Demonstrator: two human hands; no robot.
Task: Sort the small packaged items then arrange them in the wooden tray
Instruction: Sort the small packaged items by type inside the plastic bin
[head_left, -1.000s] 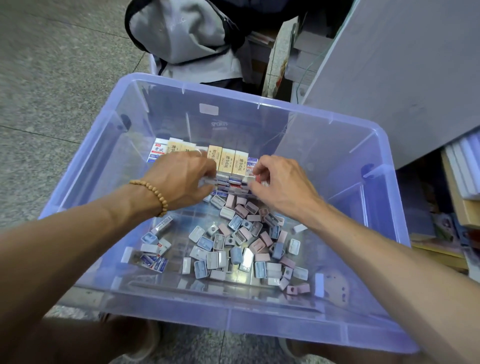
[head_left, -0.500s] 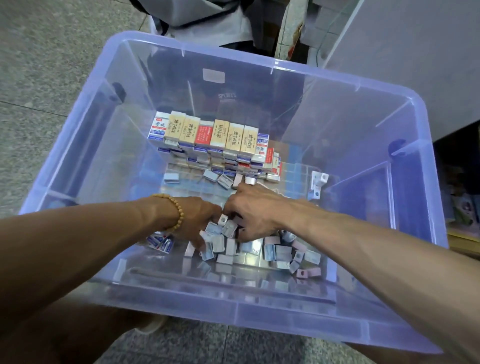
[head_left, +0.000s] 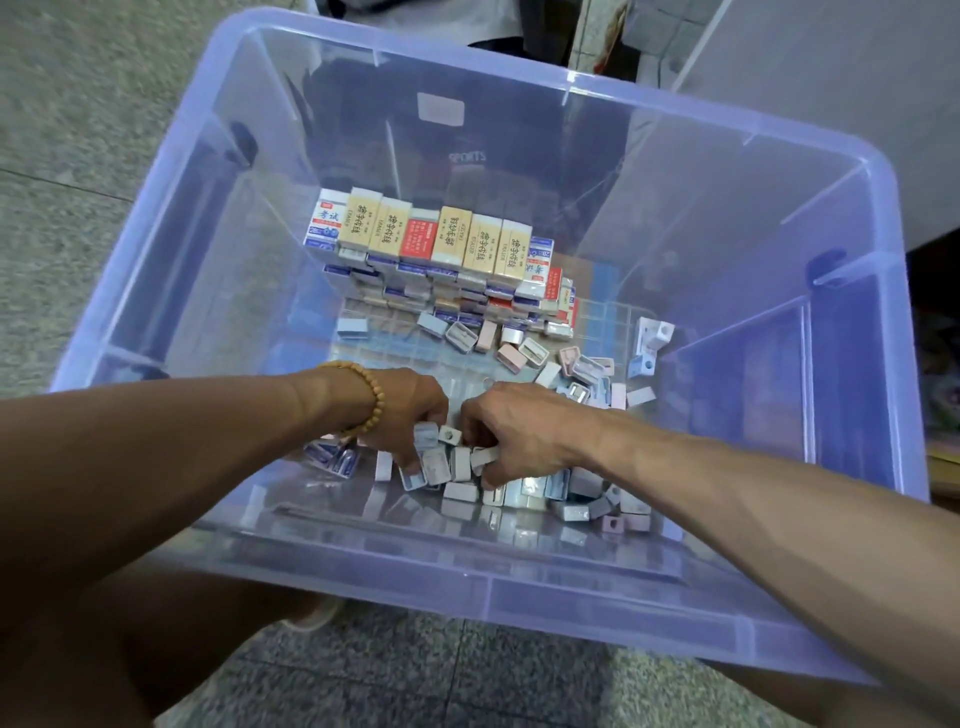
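Both my hands are down in a clear blue plastic bin (head_left: 530, 587). My left hand (head_left: 402, 418), with a bead bracelet on the wrist, has curled fingers gripping small pale sharpeners (head_left: 434, 460) from the loose pile near the front wall. My right hand (head_left: 511, 428) pinches a small grey sharpener (head_left: 483, 457) beside it. More loose blue, pink and grey sharpeners (head_left: 524, 353) lie scattered across the bin floor. Stacked boxed erasers (head_left: 431, 244) stand in rows at the back. No wooden tray is visible.
A few blue-striped packets (head_left: 332, 457) lie under my left wrist. The bin stands on a speckled stone floor (head_left: 78, 156). A grey board (head_left: 831, 93) leans at the back right, and shelves with goods sit at the far right edge.
Both hands came back from the eraser stack to the loose pile near the front wall and closed on small sharpeners. The camera has tilted further down into the bin.
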